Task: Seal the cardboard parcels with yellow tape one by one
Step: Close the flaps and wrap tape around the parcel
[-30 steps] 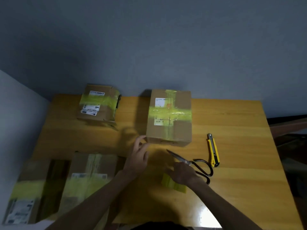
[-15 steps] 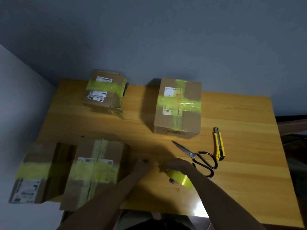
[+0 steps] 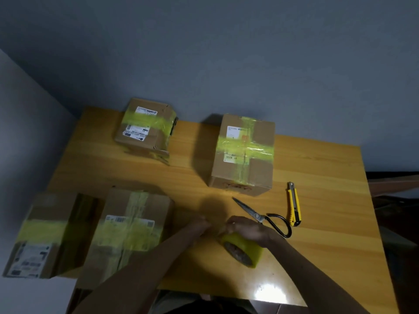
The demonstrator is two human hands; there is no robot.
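Yellow tape roll (image 3: 244, 247) is gripped by the right hand (image 3: 247, 230), fingers curled over its top edge, above the tabletop (image 3: 328, 245). Left hand (image 3: 199, 225) sits close beside the right, fingers curled; blur hides whether it pinches anything. Near parcel (image 3: 130, 234), taped, lies just left of the left hand; cross-taped parcel (image 3: 244, 155) stands beyond both hands. Scissors (image 3: 260, 217) lie just right of the right hand, utility knife (image 3: 294, 205) past them.

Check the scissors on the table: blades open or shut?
Shut. The scissors lie flat with both blades together, forming one narrow point.
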